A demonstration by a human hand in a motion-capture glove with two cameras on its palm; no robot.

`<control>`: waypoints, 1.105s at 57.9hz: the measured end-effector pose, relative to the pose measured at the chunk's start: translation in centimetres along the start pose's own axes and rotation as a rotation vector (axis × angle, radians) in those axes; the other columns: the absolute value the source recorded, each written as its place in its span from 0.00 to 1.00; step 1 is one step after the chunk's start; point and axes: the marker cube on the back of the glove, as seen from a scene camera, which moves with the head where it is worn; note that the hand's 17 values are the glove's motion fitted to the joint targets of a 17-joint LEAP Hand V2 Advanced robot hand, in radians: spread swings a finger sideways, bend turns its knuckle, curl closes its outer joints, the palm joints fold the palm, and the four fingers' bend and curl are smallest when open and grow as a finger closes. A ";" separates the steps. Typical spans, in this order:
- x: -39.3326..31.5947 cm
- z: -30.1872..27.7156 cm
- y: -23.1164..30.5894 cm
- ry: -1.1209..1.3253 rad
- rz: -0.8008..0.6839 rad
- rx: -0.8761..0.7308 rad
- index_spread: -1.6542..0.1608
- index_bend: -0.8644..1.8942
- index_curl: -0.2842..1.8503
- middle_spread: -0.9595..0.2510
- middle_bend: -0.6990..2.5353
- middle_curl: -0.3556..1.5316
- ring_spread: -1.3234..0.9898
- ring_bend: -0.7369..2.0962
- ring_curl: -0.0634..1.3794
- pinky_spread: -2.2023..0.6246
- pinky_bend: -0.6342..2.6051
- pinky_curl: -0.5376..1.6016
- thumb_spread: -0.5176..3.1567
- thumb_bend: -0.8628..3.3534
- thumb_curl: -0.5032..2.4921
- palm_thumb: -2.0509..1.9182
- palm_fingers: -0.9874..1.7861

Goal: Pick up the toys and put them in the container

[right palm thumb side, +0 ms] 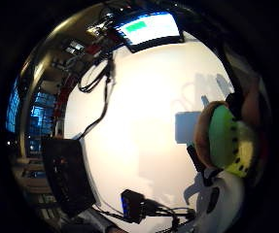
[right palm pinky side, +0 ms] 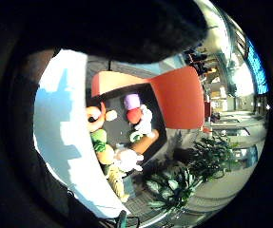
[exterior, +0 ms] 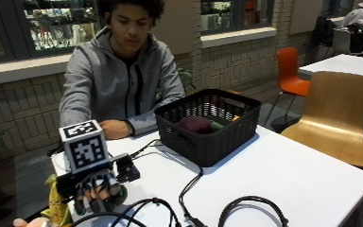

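Observation:
My gloved right hand [exterior: 94,188] is at the table's near left corner, fingers curled down around a soft kiwi-slice toy [right palm thumb side: 230,141]; its green edge shows under the fingers [exterior: 119,193]. The black mesh basket [exterior: 229,137] stands mid-table, to the right of the hand, with purple, green and orange toys [exterior: 197,124] inside. More plush toys [right palm pinky side: 126,137] lie on a dark seat just past the table edge: purple, red, white, orange, green and yellow. A yellow one [exterior: 56,208] shows beside the hand.
The person's bare left hand [exterior: 115,128] rests on the white table [exterior: 295,179] behind my hand. Black cables [exterior: 187,203] loop across the table's front. A wooden chair [exterior: 342,113] stands at the right, an orange chair [right palm pinky side: 176,95] and plants [right palm pinky side: 179,185] beside the toys.

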 end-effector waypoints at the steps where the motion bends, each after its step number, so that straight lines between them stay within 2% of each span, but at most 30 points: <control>1: -0.4 -0.3 0.1 -0.009 -0.013 0.002 0.80 0.76 0.48 0.77 0.31 0.37 0.51 0.33 0.19 0.78 0.38 0.38 0.52 0.24 0.29 0.66 0.37; 10: -6.8 -5.0 1.4 -0.085 -0.219 0.014 0.80 0.75 0.47 0.75 0.32 0.39 0.50 0.32 0.19 0.77 0.37 0.38 0.51 0.23 0.29 0.67 0.37; 18: -16.3 -9.7 5.3 -0.091 -0.423 0.168 0.80 0.74 0.47 0.74 0.33 0.40 0.50 0.32 0.19 0.77 0.36 0.39 0.50 0.23 0.29 0.67 0.38; 24: -21.5 -11.6 7.2 -0.117 -0.553 0.174 0.80 0.73 0.47 0.73 0.33 0.40 0.49 0.33 0.20 0.77 0.36 0.39 0.49 0.23 0.29 0.67 0.39; 36: -29.3 -11.6 10.6 -0.061 -0.716 0.154 0.80 0.74 0.47 0.72 0.32 0.41 0.48 0.32 0.20 0.77 0.35 0.39 0.49 0.22 0.28 0.67 0.39; 45: -31.6 -9.8 11.3 -0.033 -0.758 0.059 0.79 0.78 0.47 0.74 0.28 0.40 0.49 0.32 0.20 0.77 0.36 0.40 0.48 0.20 0.28 0.66 0.37; 49: -31.7 -9.5 11.3 -0.045 -0.767 0.001 0.79 0.74 0.47 0.77 0.26 0.39 0.50 0.32 0.20 0.77 0.38 0.41 0.48 0.20 0.28 0.65 0.34; 50: -31.6 -9.5 11.4 -0.056 -0.775 -0.014 0.80 0.64 0.43 0.79 0.25 0.38 0.51 0.33 0.21 0.77 0.41 0.43 0.48 0.19 0.27 0.63 0.27; 52: -31.4 -9.7 11.4 -0.086 -0.791 -0.035 0.81 0.54 0.40 0.81 0.25 0.37 0.52 0.34 0.22 0.77 0.44 0.43 0.48 0.19 0.27 0.62 0.22; 55: -30.8 -10.1 11.5 -0.132 -0.800 -0.040 0.81 0.45 0.37 0.83 0.25 0.36 0.53 0.34 0.22 0.77 0.45 0.44 0.47 0.19 0.26 0.60 0.21; 59: -29.9 -10.8 11.6 -0.176 -0.782 -0.026 0.81 0.39 0.34 0.84 0.24 0.34 0.54 0.32 0.22 0.78 0.44 0.44 0.47 0.19 0.26 0.58 0.23; 64: -28.1 -11.7 12.1 -0.210 -0.759 -0.015 0.81 0.37 0.32 0.85 0.24 0.33 0.54 0.31 0.21 0.78 0.43 0.43 0.46 0.20 0.26 0.57 0.25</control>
